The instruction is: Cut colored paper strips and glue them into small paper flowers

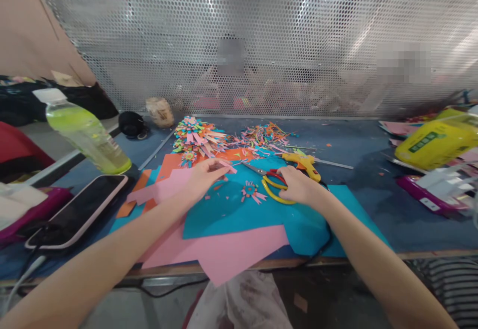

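Observation:
Between the fingertips of my left hand [209, 175] is a small pink paper strip [229, 168]. My right hand [298, 185] grips scissors [275, 197] with yellow and red handles, their blades pointing left toward the strip. Below and between the two hands, a paper flower [252, 192] with pink petals lies on a blue foam or paper sheet [227, 218]. Tiny pink scraps are scattered near it. Just beyond my right hand lies a yellow glue gun [303, 164].
Behind the sheets sit a heap of finished paper flowers [197, 137] and a pile of thin paper strips [265, 135]. A green drink bottle [87, 132] and a phone [80, 209] are at left. A yellow packet [436, 137] lies right. A perforated metal panel [261, 20] closes the back.

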`<state>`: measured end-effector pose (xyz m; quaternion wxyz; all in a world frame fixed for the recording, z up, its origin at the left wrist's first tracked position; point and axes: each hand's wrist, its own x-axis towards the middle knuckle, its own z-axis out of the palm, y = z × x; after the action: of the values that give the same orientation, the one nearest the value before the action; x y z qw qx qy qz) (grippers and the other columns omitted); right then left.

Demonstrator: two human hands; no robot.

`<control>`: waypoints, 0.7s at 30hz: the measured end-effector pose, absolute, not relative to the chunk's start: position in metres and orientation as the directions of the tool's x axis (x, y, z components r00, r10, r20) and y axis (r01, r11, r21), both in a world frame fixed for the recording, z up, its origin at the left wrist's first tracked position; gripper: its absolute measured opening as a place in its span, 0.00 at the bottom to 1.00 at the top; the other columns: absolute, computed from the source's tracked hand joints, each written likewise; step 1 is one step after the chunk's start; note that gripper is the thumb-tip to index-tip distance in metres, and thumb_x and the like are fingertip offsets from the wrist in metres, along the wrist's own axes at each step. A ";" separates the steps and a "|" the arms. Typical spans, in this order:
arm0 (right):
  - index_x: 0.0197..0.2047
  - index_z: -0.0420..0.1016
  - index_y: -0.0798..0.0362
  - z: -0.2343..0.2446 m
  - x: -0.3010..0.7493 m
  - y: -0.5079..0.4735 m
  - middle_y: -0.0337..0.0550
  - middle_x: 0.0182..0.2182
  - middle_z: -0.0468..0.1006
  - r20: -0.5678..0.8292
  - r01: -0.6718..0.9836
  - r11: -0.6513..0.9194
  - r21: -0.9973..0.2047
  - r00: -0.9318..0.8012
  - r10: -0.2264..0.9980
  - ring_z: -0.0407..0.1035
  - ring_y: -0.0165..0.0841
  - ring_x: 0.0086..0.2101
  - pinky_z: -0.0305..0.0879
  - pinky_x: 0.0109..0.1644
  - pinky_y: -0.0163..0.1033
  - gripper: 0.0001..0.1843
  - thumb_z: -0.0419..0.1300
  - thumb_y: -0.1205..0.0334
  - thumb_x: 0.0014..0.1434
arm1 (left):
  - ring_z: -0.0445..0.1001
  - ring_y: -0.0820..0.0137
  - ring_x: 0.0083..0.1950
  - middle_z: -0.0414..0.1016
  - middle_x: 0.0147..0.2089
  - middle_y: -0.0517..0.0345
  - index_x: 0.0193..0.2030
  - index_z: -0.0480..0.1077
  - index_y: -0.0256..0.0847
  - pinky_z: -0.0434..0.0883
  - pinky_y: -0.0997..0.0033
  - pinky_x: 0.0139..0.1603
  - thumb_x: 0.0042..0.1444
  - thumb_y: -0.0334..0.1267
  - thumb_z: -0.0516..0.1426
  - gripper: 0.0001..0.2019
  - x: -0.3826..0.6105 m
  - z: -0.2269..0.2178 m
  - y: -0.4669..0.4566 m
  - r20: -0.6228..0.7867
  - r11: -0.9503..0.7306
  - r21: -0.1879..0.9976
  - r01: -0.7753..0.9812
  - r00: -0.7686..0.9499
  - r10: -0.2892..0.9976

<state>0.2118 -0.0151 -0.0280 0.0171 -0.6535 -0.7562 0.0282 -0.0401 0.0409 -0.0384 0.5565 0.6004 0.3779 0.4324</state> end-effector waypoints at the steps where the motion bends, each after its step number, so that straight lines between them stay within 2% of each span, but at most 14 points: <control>1: 0.39 0.66 0.59 -0.028 0.211 -0.015 0.55 0.38 0.70 -0.019 0.990 0.132 -0.052 -0.133 0.991 0.67 0.41 0.35 0.58 0.32 0.37 0.18 0.58 0.64 0.42 | 0.74 0.69 0.37 0.77 0.35 0.54 0.30 0.69 0.38 0.70 0.74 0.33 0.44 0.42 0.60 0.10 -0.040 -0.039 0.041 0.107 -0.099 0.994 -0.042 0.343 0.933; 8: 0.40 0.64 0.60 -0.030 0.212 -0.015 0.58 0.39 0.71 0.016 0.996 0.084 -0.019 -0.084 0.996 0.67 0.46 0.37 0.58 0.35 0.40 0.17 0.55 0.68 0.44 | 0.75 0.66 0.40 0.77 0.36 0.51 0.34 0.68 0.37 0.69 0.76 0.29 0.45 0.39 0.60 0.11 -0.040 -0.037 0.040 0.073 -0.042 0.994 -0.099 0.327 0.942; 11: 0.42 0.62 0.60 -0.031 0.210 -0.015 0.58 0.38 0.71 0.119 0.999 0.019 -0.051 -0.013 0.993 0.66 0.48 0.39 0.59 0.37 0.42 0.18 0.55 0.68 0.45 | 0.76 0.65 0.39 0.77 0.35 0.51 0.34 0.66 0.37 0.69 0.76 0.27 0.44 0.38 0.61 0.12 -0.040 -0.036 0.040 0.036 0.004 0.991 -0.132 0.301 0.953; 15: 0.42 0.58 0.57 -0.031 0.207 -0.014 0.55 0.36 0.71 0.335 0.969 0.000 -0.248 0.086 0.938 0.66 0.47 0.40 0.61 0.38 0.43 0.22 0.58 0.58 0.46 | 0.76 0.62 0.40 0.77 0.36 0.51 0.34 0.64 0.38 0.70 0.76 0.25 0.44 0.38 0.61 0.13 -0.039 -0.037 0.040 0.014 0.030 0.990 -0.134 0.314 0.949; 18: 0.39 0.56 0.54 -0.031 0.206 -0.012 0.53 0.36 0.71 0.453 0.914 0.109 -0.390 0.087 0.887 0.65 0.45 0.39 0.62 0.38 0.44 0.23 0.60 0.51 0.44 | 0.75 0.61 0.42 0.76 0.37 0.52 0.36 0.64 0.38 0.72 0.74 0.28 0.45 0.39 0.61 0.13 -0.038 -0.037 0.038 0.021 0.027 0.990 -0.138 0.335 0.942; 21: 0.33 0.54 0.50 -0.034 0.205 -0.007 0.45 0.32 0.69 0.477 0.761 0.251 -0.598 0.086 0.875 0.65 0.38 0.32 0.62 0.35 0.43 0.21 0.61 0.52 0.43 | 0.75 0.62 0.44 0.76 0.40 0.51 0.42 0.64 0.39 0.73 0.71 0.32 0.47 0.39 0.60 0.16 -0.035 -0.036 0.034 0.018 0.018 0.995 -0.095 0.366 0.931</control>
<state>0.2046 -0.0072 -0.0343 0.4162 -0.6080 -0.6726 0.0683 -0.0352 0.0340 -0.0360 0.6078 0.5597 0.3734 0.4217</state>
